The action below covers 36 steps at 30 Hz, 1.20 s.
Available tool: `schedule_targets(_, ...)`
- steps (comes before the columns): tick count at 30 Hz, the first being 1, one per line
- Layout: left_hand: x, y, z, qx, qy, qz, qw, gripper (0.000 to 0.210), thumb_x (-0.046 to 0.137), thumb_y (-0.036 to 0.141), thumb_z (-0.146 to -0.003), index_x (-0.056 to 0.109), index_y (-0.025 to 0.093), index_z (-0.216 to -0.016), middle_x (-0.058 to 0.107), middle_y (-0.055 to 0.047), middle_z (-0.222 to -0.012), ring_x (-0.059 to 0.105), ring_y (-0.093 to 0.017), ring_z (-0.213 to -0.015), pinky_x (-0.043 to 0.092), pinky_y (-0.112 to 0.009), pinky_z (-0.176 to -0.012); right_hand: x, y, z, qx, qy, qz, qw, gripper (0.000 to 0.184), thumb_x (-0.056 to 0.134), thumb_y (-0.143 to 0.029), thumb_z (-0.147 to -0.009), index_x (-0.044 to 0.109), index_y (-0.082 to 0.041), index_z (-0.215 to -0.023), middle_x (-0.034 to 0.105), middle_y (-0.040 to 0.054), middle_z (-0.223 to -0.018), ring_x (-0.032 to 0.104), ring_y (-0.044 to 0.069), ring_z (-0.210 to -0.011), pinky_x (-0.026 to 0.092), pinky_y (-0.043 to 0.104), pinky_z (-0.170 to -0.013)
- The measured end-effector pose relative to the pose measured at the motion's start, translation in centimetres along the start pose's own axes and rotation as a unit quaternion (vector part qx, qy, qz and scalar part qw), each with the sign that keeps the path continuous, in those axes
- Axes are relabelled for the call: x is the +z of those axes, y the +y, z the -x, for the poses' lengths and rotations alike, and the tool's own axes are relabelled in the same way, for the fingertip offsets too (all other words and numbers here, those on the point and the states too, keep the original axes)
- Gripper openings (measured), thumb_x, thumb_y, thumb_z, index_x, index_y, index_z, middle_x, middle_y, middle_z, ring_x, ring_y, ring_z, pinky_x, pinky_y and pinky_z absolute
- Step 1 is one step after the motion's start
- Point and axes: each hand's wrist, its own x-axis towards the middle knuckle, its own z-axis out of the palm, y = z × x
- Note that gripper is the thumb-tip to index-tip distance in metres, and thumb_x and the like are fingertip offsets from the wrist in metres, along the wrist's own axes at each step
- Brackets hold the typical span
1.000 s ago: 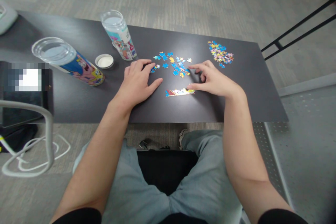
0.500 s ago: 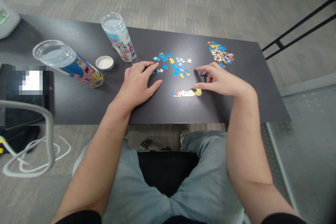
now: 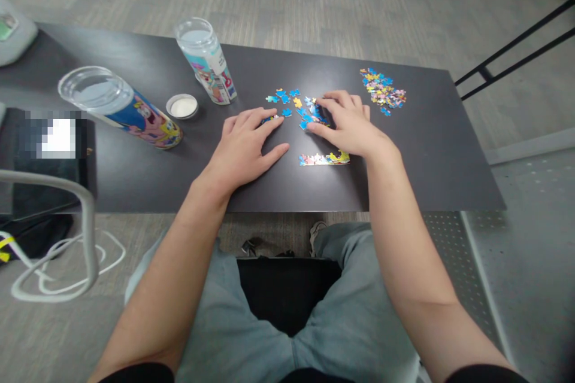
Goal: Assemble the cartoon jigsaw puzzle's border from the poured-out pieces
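My left hand lies on the dark table with its fingers spread, the fingertips at the left edge of the loose puzzle pieces. Over the right part of those mostly blue pieces is my right hand, thumb and fingers apart, its tips touching or just above the pieces. Part of the pile is hidden beneath it. A joined puzzle strip, pink and yellow, rests flat nearer to me, just below the right hand. Farther right sits a second heap of puzzle pieces, mixed in colour.
Two clear cylinders with cartoon prints stand on the left: a large canister and a smaller canister. Between them lies a round white lid. A black device is at the table's left, beside a pale curved tube.
My right hand has moved left and slightly away from me, from beside the loose pieces to over them. The left hand stays in about the same place.
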Motion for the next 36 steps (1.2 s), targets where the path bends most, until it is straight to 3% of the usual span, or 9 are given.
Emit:
schedule_targets(4, 0.0, -0.1, -0.1, -0.002, -0.001, 0.002, 1.000, 0.067, 0.070, 0.053, -0.126, 0.074, 0.031, -0.189, 0.062, -0.016, -0.202, 0.051, -0.048, -0.188, 0.035, -0.075, -0.155, -0.5, 1.9, 0.9, 0.002, 0.019, -0.001, 1.000, 0.065, 0.093, -0.070, -0.113, 0.087, -0.033, -0.165, 0.068, 0.0214, -0.184, 0.057, 0.060, -0.172, 0.047, 0.094, -0.142)
schedule_targets(9, 0.1, -0.1, -0.2, -0.002, -0.003, 0.002, 1.000, 0.066, 0.070, 0.053, -0.126, 0.074, 0.031, -0.188, 0.062, -0.016, -0.202, 0.051, -0.048, -0.188, 0.034, -0.074, -0.155, -3.0, 3.6, 2.3, 0.012, 0.027, 0.000, 1.000, 0.035, 0.089, -0.049, -0.116, 0.097, -0.035, -0.148, 0.076, 0.0187, -0.169, 0.067, 0.052, -0.166, 0.048, 0.087, -0.144)
schedule_targets(11, 0.1, -0.2, -0.2, 0.000, -0.002, 0.003, 1.000, 0.066, 0.071, 0.053, -0.126, 0.074, 0.032, -0.188, 0.062, -0.016, -0.201, 0.051, -0.048, -0.188, 0.035, -0.074, -0.155, -3.7, 4.3, 2.5, 0.010, 0.037, -0.015, 0.999, 0.029, 0.089, -0.040, -0.115, 0.099, -0.035, -0.142, 0.080, 0.0170, -0.158, 0.075, 0.047, -0.155, 0.053, 0.081, -0.143)
schedule_targets(14, 0.1, -0.3, -0.2, 0.001, 0.002, 0.005, 1.000, 0.066, 0.071, 0.053, -0.125, 0.074, 0.033, -0.188, 0.063, -0.016, -0.201, 0.052, -0.049, -0.187, 0.036, -0.076, -0.153, -4.0, 5.1, 2.4, 0.010, 0.045, -0.036, 0.998, 0.033, 0.092, -0.032, -0.111, 0.099, -0.033, -0.144, 0.081, 0.0150, -0.146, 0.082, 0.041, -0.132, 0.062, 0.073, -0.136)
schedule_targets(17, 0.0, -0.3, -0.3, -0.001, 0.004, 0.005, 1.000, 0.065, 0.071, 0.054, -0.125, 0.075, 0.035, -0.187, 0.063, -0.014, -0.201, 0.052, -0.048, -0.186, 0.036, -0.075, -0.153, -3.5, 5.4, 2.2, 0.014, 0.048, -0.041, 0.998, 0.036, 0.093, -0.030, -0.108, 0.099, -0.031, -0.143, 0.079, 0.0141, -0.140, 0.080, 0.037, -0.122, 0.066, 0.068, -0.129)
schedule_targets(26, 0.0, -0.4, -0.3, 0.000, 0.002, -0.002, 1.000, 0.067, 0.070, 0.056, -0.126, 0.073, 0.032, -0.188, 0.065, -0.016, -0.198, 0.053, -0.048, -0.186, 0.038, -0.073, -0.153, -3.3, 4.0, 2.1, 0.008, 0.032, -0.069, 0.997, 0.013, 0.093, -0.039, -0.106, 0.094, -0.028, -0.115, 0.079, 0.0135, -0.134, 0.074, 0.030, -0.100, 0.072, 0.059, -0.113)
schedule_targets(31, 0.0, -0.5, -0.4, -0.008, 0.002, -0.005, 1.000, 0.075, 0.071, 0.054, -0.125, 0.065, 0.026, -0.194, 0.061, -0.021, -0.201, 0.052, -0.049, -0.188, 0.038, -0.072, -0.154, -3.1, 3.0, 1.8, 0.007, 0.073, -0.053, 0.996, 0.029, 0.082, -0.034, -0.112, 0.091, -0.029, -0.139, 0.080, 0.0157, -0.149, 0.078, 0.031, -0.105, 0.071, 0.063, -0.121)
schedule_targets(36, 0.4, -0.6, -0.3, -0.015, 0.003, -0.014, 1.000, 0.081, 0.070, 0.057, -0.126, 0.059, 0.021, -0.198, 0.052, -0.024, -0.208, 0.043, -0.049, -0.197, 0.034, -0.072, -0.159, -1.7, 2.5, 1.5, -0.021, 0.041, -0.052, 0.998, 0.045, 0.078, -0.027, -0.115, 0.087, -0.026, -0.159, 0.077, 0.0181, -0.165, 0.084, 0.035, -0.128, 0.070, 0.061, -0.131)
